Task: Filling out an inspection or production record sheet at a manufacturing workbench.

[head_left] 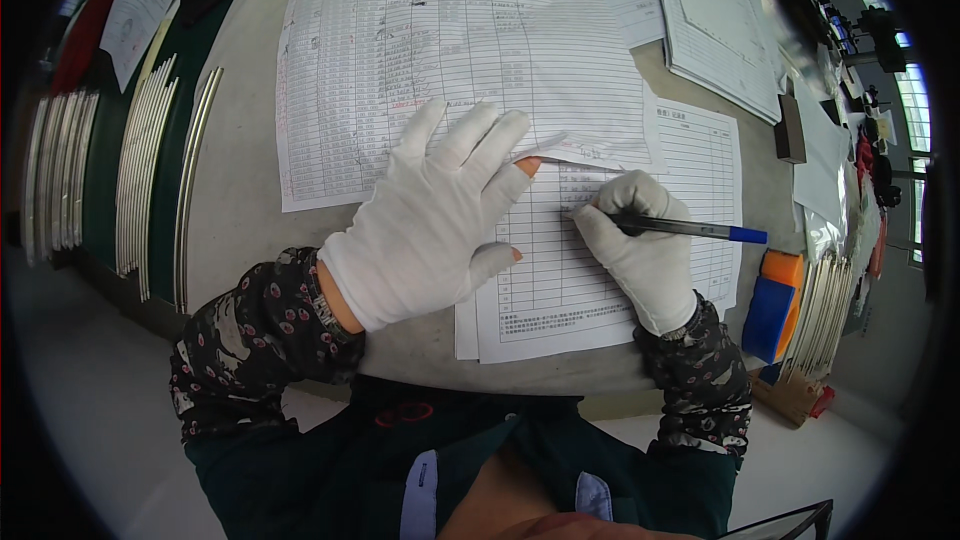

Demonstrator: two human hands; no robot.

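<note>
On the grey surface (240, 230), the white-gloved left hand (430, 220) lies flat, fingers spread across a ruled sheet (450, 50) and the printed form (600, 290) beneath it. The gloved right hand (640, 250) pinches a blue-capped pen (690, 229), its tip on the form. Curved metal strips (150, 170) lie at the left; an orange-and-blue block (775, 305) sits at the right.
</note>
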